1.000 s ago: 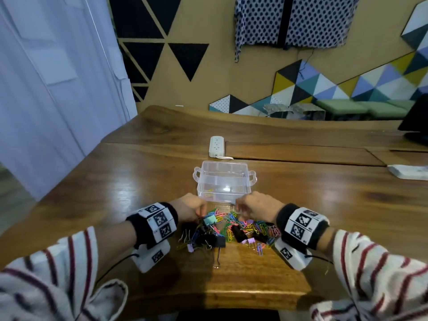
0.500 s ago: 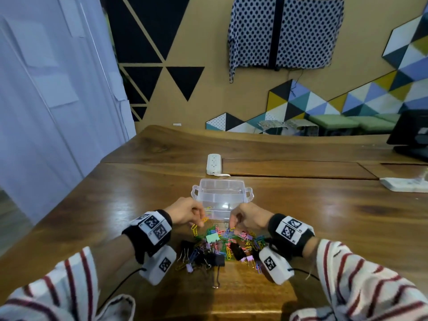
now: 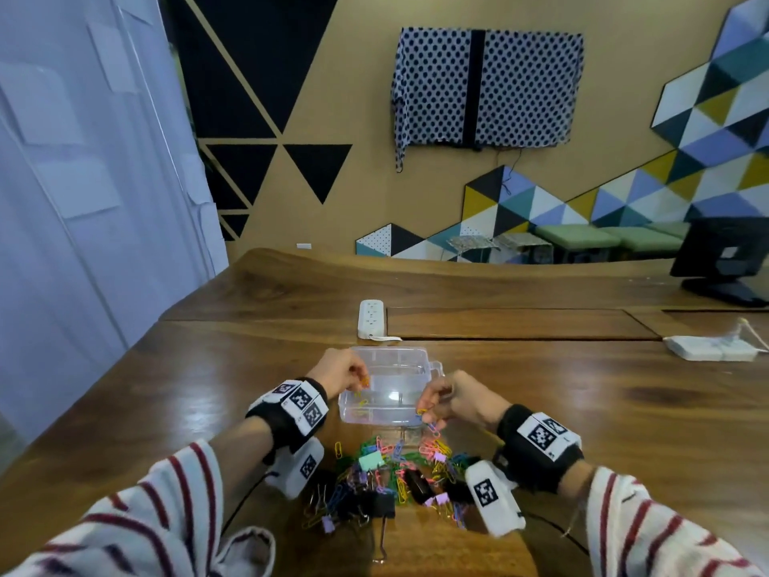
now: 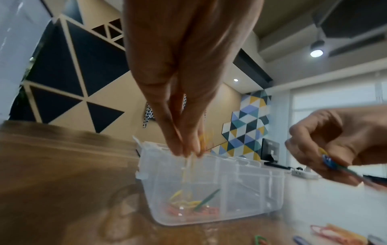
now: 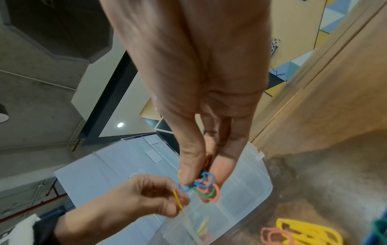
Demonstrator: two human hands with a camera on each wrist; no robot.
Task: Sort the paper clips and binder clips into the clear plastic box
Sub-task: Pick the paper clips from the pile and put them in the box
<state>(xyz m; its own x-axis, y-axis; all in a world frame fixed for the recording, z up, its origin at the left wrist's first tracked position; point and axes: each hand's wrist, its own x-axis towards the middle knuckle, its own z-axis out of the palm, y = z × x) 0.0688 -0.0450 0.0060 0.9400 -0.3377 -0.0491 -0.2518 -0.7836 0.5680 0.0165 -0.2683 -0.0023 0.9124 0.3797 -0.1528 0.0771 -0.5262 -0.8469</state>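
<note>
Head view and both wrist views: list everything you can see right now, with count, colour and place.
Clear plastic box: one, on the table; a few yellow, orange and green paper clips inside at its left end.
Clip pile: many mixed-colour paper clips, black and pastel binder clips, nearer than the box.
Power strips: two, white, beyond the box and far right.
Monitor: one, black, far right.
Table: wooden.
Left hand: pinches yellow clip over the box.
Right hand: pinches bunch of blue, green, orange clips.
</note>
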